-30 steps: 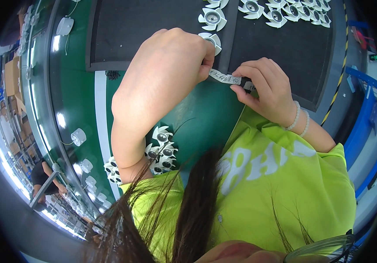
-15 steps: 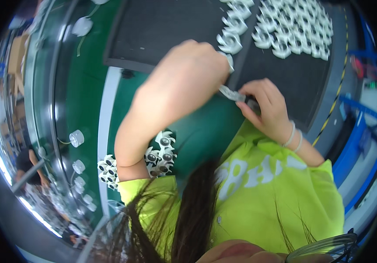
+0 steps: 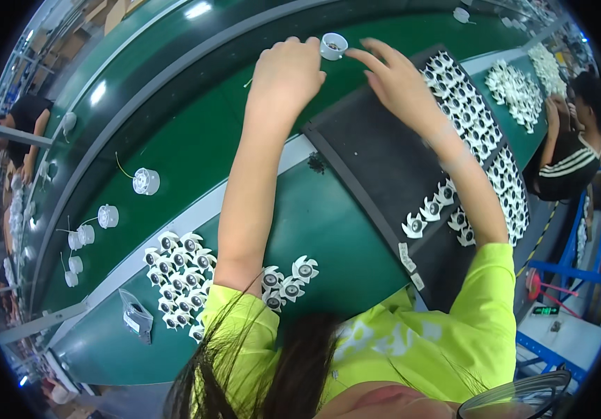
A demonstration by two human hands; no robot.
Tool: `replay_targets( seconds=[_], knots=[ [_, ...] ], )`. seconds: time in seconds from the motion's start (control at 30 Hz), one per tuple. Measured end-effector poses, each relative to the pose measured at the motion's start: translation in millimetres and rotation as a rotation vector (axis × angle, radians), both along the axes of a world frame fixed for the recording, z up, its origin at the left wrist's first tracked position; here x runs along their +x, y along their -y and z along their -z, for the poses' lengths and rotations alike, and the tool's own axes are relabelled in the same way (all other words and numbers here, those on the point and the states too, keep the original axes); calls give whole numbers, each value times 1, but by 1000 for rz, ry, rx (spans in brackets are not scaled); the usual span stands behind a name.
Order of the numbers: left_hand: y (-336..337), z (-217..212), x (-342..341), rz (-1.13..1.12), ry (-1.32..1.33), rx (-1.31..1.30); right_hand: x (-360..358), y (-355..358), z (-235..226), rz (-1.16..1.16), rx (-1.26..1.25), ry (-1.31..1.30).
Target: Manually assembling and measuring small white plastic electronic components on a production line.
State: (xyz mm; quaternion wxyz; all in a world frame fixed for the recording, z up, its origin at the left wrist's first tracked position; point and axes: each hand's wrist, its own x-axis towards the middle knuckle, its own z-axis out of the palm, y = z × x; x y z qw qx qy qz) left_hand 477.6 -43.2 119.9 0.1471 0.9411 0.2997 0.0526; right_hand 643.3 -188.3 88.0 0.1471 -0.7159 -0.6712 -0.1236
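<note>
Both my hands reach over the green belt at the far side. My left hand [image 3: 286, 75] has its fingers curled at the left edge of a white round cup-shaped housing [image 3: 333, 46]; its fingertips are hidden. Dark parts show inside the housing's open top. To the right of it, my right hand [image 3: 399, 85] has its fingers apart, the index fingertip close to the rim and nothing visible in the grasp. Below the right forearm, small white fan wheels [image 3: 431, 208] with dark hubs lie in a row on a black mat [image 3: 377, 164]. Small pale strips [image 3: 408, 258] lie nearer me.
More fan wheels [image 3: 178, 269] cluster on the green table [image 3: 342, 258], beside a clear bag [image 3: 136, 318]. Wired white housings [image 3: 146, 181] stand along the belt [image 3: 195, 133]. Packed fan wheels [image 3: 464, 105] fill the mat's far right. A co-worker [image 3: 571, 150] sits at right.
My hands have moved from the mat's near edge out to the belt. The right hand no longer holds the small pale piece. The view has turned, showing more of the right side.
</note>
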Motion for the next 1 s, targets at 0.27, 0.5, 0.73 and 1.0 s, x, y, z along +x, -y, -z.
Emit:
replay_targets(
  seconds=[0.27, 0.5, 0.73, 1.0],
  knots=[
    [-59, 105, 15, -87, 151, 121, 47, -94, 58, 8, -216, 88],
    [-71, 74, 10, -130, -3, -221, 93, 12, -32, 446, 56, -709],
    [-47, 23, 1, -75, 306, -150, 143, 70, -3, 581, 230, -1150],
    [-55, 5, -11, 279, 471, -20, 103, 34, 7, 502, -2, -1116]
  ],
)
